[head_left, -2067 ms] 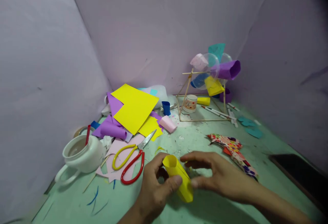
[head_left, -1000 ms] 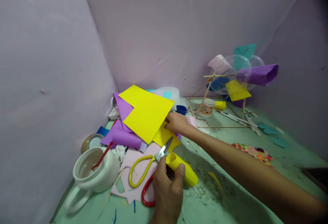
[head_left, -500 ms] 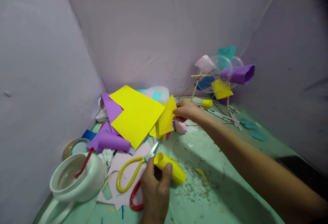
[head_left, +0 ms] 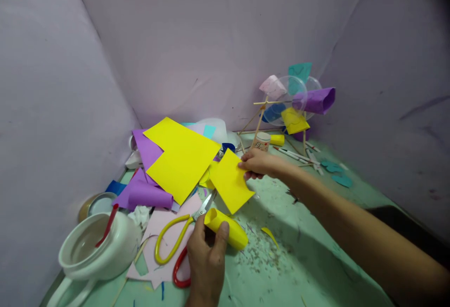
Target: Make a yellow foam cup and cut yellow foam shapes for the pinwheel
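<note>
Head view: at left, a white pot (head_left: 105, 253) stands on the worktop (head_left: 267, 276); next, scissors (head_left: 203, 207) lie partly behind the left hand (head_left: 207, 255), whose grip closes round a yellow paper tube (head_left: 230, 232). Just beyond the tube, a notched yellow sheet (head_left: 230, 183) is pinched at its right edge by the right hand (head_left: 258, 162); the undermost fingers are hard to make out. Farther right stands a paper-vaned wheel (head_left: 318, 100). The step in hand appears to be handling the sheet beside the tube; a next move would call for a light pinch, without creasing either.
</note>
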A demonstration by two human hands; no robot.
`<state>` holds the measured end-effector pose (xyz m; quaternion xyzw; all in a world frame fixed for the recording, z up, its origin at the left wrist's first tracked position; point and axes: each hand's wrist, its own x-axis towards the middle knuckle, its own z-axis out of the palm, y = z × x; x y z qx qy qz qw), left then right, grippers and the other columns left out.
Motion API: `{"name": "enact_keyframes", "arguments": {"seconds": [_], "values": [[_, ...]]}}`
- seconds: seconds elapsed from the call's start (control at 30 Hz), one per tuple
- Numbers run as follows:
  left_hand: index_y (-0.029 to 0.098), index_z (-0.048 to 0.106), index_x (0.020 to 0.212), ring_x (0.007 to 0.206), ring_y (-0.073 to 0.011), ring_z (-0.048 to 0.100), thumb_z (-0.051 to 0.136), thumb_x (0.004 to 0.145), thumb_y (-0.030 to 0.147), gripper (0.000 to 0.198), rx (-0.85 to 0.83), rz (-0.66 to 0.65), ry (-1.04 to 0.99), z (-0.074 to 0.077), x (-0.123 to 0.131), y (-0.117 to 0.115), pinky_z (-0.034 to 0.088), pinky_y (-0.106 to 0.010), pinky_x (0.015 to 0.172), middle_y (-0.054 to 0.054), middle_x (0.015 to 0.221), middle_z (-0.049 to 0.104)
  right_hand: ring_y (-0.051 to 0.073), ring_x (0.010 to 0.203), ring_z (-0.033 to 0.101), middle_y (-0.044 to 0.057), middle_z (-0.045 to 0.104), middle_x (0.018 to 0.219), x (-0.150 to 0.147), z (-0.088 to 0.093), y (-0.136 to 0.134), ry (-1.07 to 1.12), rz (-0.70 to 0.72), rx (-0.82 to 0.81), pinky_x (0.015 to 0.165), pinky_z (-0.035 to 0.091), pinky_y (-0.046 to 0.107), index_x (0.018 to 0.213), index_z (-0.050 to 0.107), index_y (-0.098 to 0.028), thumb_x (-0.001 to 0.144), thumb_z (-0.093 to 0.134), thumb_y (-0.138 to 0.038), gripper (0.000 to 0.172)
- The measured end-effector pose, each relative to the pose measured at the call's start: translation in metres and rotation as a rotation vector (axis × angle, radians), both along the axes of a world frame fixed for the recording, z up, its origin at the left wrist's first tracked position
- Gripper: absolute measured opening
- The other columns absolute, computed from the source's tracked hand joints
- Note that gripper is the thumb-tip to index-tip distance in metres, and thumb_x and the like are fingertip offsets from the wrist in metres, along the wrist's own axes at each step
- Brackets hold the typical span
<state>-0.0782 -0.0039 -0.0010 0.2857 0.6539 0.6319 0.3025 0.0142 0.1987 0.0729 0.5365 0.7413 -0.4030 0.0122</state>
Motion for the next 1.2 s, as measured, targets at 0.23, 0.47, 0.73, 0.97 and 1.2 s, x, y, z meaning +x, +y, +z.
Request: {"name": "enact_keyframes", "arguments": {"seconds": [0.23,0.47,0.73,0.97,1.2], "values": [[0.016,0.058,0.089,0.063,-0.0171,0.053,0.065,0.071,0.047,0.037,0.1,-0.016,-0.035,-0.004,0.003,-0.008,0.044,-0.026,0.058,-0.002,0.069,0.058,0.021,0.095,0.061,0.008,0.058,0.115,-0.067,-0.031,-0.02,0.009,0.231,0.026,0.079,0.052,0.041,0.116,0.054,-0.015,0.09,0.054,-0.03,0.03],[0.016,0.056,0.087,0.06,-0.0153,0.052,0.066,0.071,0.047,0.036,0.102,-0.008,-0.12,-0.004,0.001,-0.004,0.043,-0.024,0.055,0.001,0.065,0.055,0.022,0.1,0.059,0.009,0.056,0.119,-0.078,-0.029,-0.01,-0.149,0.29,0.375,0.083,0.051,0.041,0.117,0.054,-0.017,0.09,0.055,-0.029,0.03],[0.016,0.057,0.083,0.058,-0.0154,0.052,0.065,0.07,0.049,0.036,0.09,0.002,-0.086,-0.007,0.001,-0.003,0.043,-0.025,0.053,0.0,0.063,0.054,0.021,0.098,0.06,0.008,0.057,0.117,-0.088,-0.031,-0.002,-0.342,0.348,0.453,0.081,0.051,0.04,0.116,0.055,-0.017,0.09,0.055,-0.03,0.029],[0.017,0.056,0.083,0.059,-0.0165,0.053,0.064,0.07,0.049,0.035,0.093,-0.034,-0.04,-0.008,0.001,-0.002,0.044,-0.025,0.053,0.0,0.063,0.055,0.021,0.098,0.06,0.009,0.057,0.117,-0.083,-0.002,-0.001,-0.351,0.275,0.54,0.081,0.051,0.041,0.117,0.054,-0.015,0.09,0.055,-0.03,0.03],[0.016,0.058,0.085,0.061,-0.0173,0.055,0.065,0.069,0.047,0.036,0.071,-0.026,0.029,-0.004,-0.001,-0.002,0.046,-0.026,0.056,0.0,0.066,0.058,0.028,0.098,0.06,0.014,0.064,0.098,-0.018,0.049,-0.009,-0.304,0.114,0.573,0.078,0.046,0.035,0.093,0.064,-0.01,0.085,0.057,-0.023,0.017]]}}
